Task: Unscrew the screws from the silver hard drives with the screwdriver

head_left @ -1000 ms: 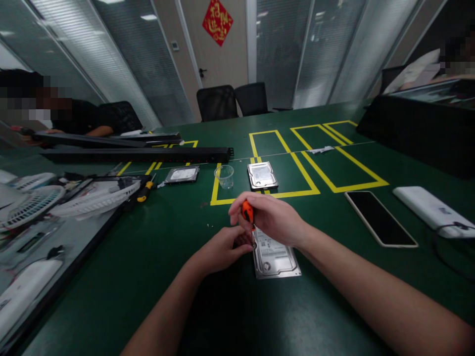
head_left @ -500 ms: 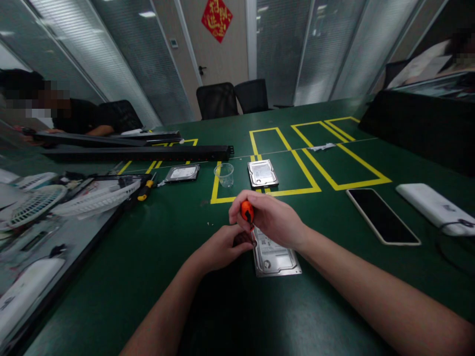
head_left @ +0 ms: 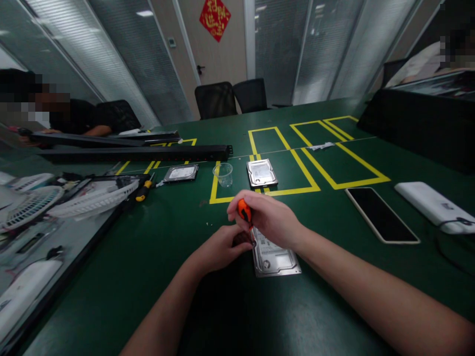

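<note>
A silver hard drive (head_left: 276, 262) lies flat on the green table in front of me, its upper part covered by my right hand. My right hand (head_left: 272, 217) is closed around a screwdriver (head_left: 244, 209) with an orange and black handle. The screwdriver is tilted, its tip down at the drive's left edge. There my left hand (head_left: 218, 249) grips the drive's edge, thumb beside the screwdriver tip; its other fingertips are partly hidden. Beyond my hands, a second hard drive (head_left: 261, 173) rests on yellow tape, with a clear plastic cup (head_left: 223, 175) to its left.
Another hard drive (head_left: 181, 173) and a yellow-black screwdriver (head_left: 144, 191) lie to the left, near a tray (head_left: 92, 237) of white plastic parts. A phone (head_left: 383, 215) and white power bank (head_left: 438, 207) are on the right. Long black bars (head_left: 137, 153) lie before a person (head_left: 79, 116).
The orange screwdriver handle has turned and leaned slightly left in my right hand. My left hand and the drive stay in place; the whole view has shifted a little.
</note>
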`<action>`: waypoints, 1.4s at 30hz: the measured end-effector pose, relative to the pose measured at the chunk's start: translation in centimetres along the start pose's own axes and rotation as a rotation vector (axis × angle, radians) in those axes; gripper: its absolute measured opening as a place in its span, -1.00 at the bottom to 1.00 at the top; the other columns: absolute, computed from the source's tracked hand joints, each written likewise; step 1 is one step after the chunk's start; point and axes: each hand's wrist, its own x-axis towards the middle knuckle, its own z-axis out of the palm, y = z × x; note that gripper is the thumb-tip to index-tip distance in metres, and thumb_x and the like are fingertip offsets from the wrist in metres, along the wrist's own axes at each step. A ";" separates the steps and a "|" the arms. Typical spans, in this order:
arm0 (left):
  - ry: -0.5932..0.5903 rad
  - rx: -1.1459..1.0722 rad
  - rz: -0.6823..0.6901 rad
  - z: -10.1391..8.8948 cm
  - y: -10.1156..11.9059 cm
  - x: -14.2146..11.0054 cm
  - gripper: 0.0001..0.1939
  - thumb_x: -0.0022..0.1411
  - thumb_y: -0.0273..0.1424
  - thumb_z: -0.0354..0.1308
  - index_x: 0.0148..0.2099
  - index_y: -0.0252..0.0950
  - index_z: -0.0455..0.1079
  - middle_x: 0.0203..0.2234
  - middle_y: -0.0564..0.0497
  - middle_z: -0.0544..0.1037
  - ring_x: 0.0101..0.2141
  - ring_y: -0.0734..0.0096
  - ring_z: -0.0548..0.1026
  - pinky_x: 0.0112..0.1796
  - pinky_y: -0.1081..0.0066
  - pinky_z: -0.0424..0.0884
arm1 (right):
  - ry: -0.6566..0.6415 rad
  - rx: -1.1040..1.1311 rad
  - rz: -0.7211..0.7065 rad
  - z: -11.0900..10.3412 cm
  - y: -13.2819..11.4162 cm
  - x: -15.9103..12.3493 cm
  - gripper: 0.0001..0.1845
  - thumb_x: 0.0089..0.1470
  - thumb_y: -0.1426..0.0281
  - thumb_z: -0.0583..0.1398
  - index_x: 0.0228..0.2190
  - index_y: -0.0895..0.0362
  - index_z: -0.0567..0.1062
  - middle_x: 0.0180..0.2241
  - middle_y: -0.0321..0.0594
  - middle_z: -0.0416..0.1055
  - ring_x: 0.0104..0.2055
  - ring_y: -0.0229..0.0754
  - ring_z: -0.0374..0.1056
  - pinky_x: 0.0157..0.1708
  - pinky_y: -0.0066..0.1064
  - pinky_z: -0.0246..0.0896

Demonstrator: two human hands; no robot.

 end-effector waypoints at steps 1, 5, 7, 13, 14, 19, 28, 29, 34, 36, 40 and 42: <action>0.002 0.004 0.011 0.0 -0.1 0.0 -0.89 0.39 -0.39 0.25 -0.08 -0.31 0.48 -0.26 -0.01 0.59 -0.27 0.31 0.53 -0.24 0.37 0.45 | 0.019 -0.017 0.014 0.0 -0.1 0.0 -0.70 0.35 0.26 0.13 -0.26 0.20 0.56 -0.35 -0.22 0.47 -0.40 -0.28 0.34 -0.38 -0.39 0.23; 0.009 0.024 0.034 0.0 -0.3 0.0 -0.85 0.39 -0.38 0.26 -0.03 -0.30 0.48 -0.20 -0.03 0.62 -0.24 0.29 0.54 -0.20 0.34 0.46 | 0.099 -0.010 0.016 0.2 -0.6 -0.1 -0.83 0.20 0.39 0.32 -0.31 0.11 0.41 -0.25 -0.23 0.55 -0.29 -0.24 0.50 -0.30 -0.38 0.36; 0.007 0.019 0.027 0.0 -0.3 0.0 -0.83 0.39 -0.37 0.26 -0.01 -0.29 0.48 -0.18 -0.03 0.62 -0.22 0.27 0.55 -0.18 0.34 0.46 | 0.099 0.011 -0.003 0.3 -0.7 -0.1 -0.74 0.16 0.43 0.35 -0.32 0.08 0.33 -0.24 -0.27 0.57 -0.38 -0.29 0.46 -0.38 -0.42 0.30; -0.009 -0.003 0.038 -0.1 -0.3 0.0 -0.85 0.40 -0.38 0.24 -0.03 -0.31 0.49 -0.17 -0.05 0.63 -0.19 0.26 0.57 -0.15 0.32 0.48 | -0.003 -0.026 0.018 0.1 -1.0 -0.1 -0.74 0.33 0.33 0.09 -0.24 0.18 0.55 -0.36 -0.21 0.50 -0.39 -0.25 0.35 -0.39 -0.38 0.23; -0.008 0.011 0.040 -0.1 -0.3 0.0 -0.85 0.40 -0.38 0.24 -0.03 -0.31 0.49 -0.17 -0.05 0.63 -0.20 0.26 0.57 -0.15 0.32 0.48 | -0.005 -0.067 0.017 0.1 -1.0 -0.1 -0.71 0.34 0.33 0.09 -0.25 0.19 0.57 -0.37 -0.20 0.49 -0.36 -0.24 0.37 -0.35 -0.37 0.26; 0.011 0.052 0.033 -0.2 -0.2 0.0 -0.84 0.38 -0.36 0.27 -0.04 -0.30 0.50 -0.15 -0.06 0.64 -0.20 0.24 0.57 -0.15 0.29 0.48 | 0.052 -0.073 0.027 0.2 -0.7 -0.3 -0.75 0.20 0.34 0.37 -0.28 0.10 0.38 -0.19 -0.23 0.56 -0.29 -0.27 0.49 -0.30 -0.41 0.36; 0.026 0.080 0.003 -0.1 0.2 -0.1 -0.85 0.37 -0.37 0.26 -0.05 -0.29 0.49 -0.22 -0.03 0.62 -0.25 0.26 0.55 -0.21 0.33 0.48 | -0.036 -0.123 0.047 0.1 -0.8 -0.2 -0.65 0.41 0.23 0.09 -0.28 0.18 0.55 -0.35 -0.21 0.47 -0.38 -0.26 0.34 -0.39 -0.40 0.25; 0.039 0.103 0.009 -0.2 0.2 -0.2 -0.85 0.37 -0.36 0.27 -0.06 -0.29 0.49 -0.19 -0.04 0.62 -0.22 0.24 0.55 -0.19 0.31 0.48 | -0.030 -0.121 0.055 0.1 -0.8 -0.2 -0.70 0.38 0.24 0.13 -0.28 0.17 0.53 -0.34 -0.21 0.49 -0.35 -0.25 0.39 -0.36 -0.41 0.28; 0.019 0.088 0.019 -0.2 -0.2 -0.1 -0.85 0.40 -0.31 0.25 -0.07 -0.28 0.50 -0.12 -0.08 0.64 -0.13 0.16 0.58 -0.10 0.26 0.50 | -0.020 -0.038 0.033 0.3 -0.7 -0.5 -0.69 0.17 0.34 0.41 -0.26 0.08 0.35 -0.22 -0.28 0.54 -0.35 -0.31 0.44 -0.36 -0.44 0.33; 0.009 0.067 0.008 -0.2 -0.3 -0.1 -0.83 0.40 -0.32 0.25 -0.03 -0.29 0.49 -0.13 -0.09 0.65 -0.15 0.17 0.59 -0.11 0.26 0.51 | -0.039 -0.046 0.034 0.2 -0.7 -0.4 -0.75 0.25 0.29 0.35 -0.23 0.08 0.37 -0.27 -0.30 0.52 -0.42 -0.34 0.34 -0.43 -0.47 0.22; 0.018 0.083 -0.004 -0.1 -0.3 -0.1 -0.82 0.39 -0.33 0.25 -0.03 -0.30 0.48 -0.16 -0.09 0.64 -0.20 0.20 0.58 -0.16 0.28 0.50 | -0.102 -0.104 0.053 -0.3 -0.9 -0.1 -0.66 0.42 0.26 0.05 -0.25 0.17 0.55 -0.33 -0.21 0.48 -0.38 -0.27 0.32 -0.38 -0.40 0.22; 0.019 0.092 0.005 -0.2 -0.1 -0.2 -0.83 0.39 -0.33 0.25 -0.03 -0.30 0.48 -0.18 -0.07 0.63 -0.23 0.23 0.57 -0.20 0.30 0.50 | -0.082 -0.143 0.064 -0.3 -1.0 0.0 -0.66 0.39 0.30 0.08 -0.30 0.19 0.57 -0.36 -0.22 0.46 -0.36 -0.26 0.35 -0.35 -0.40 0.25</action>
